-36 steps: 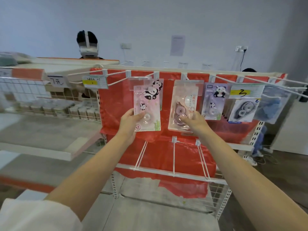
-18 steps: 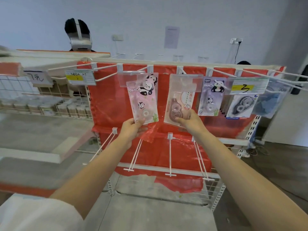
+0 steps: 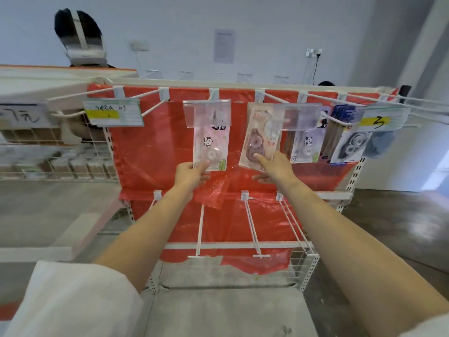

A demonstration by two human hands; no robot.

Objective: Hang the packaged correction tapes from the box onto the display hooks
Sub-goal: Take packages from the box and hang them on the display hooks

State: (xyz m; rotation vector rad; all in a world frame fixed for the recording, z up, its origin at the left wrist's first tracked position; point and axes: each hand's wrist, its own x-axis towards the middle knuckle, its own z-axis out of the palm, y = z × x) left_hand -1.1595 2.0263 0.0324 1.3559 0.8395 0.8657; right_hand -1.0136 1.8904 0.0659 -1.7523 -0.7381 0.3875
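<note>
A pink panda correction tape pack point(image 3: 211, 147) hangs behind a clear label holder point(image 3: 207, 113) on an upper hook. My left hand point(image 3: 192, 173) pinches its bottom edge. To the right, a brown correction tape pack point(image 3: 258, 142) hangs tilted; my right hand point(image 3: 275, 167) touches its lower edge with loosely extended fingers. Further right hang a lilac panda pack point(image 3: 306, 144) and a grey pack point(image 3: 351, 147). The box is not in view.
The red-backed display rack point(image 3: 150, 152) has bare white hooks point(image 3: 251, 227) on its lower row, pointing toward me. A wire basket shelf point(image 3: 53, 152) stands at left. A person with a headset point(image 3: 81, 42) is behind the rack. Price labels point(image 3: 113, 113) hang on top hooks.
The view has tilted and drawn closer to the rack. Both packs now hang further back under the label holders, and my hands sit at their bottom edges.
</note>
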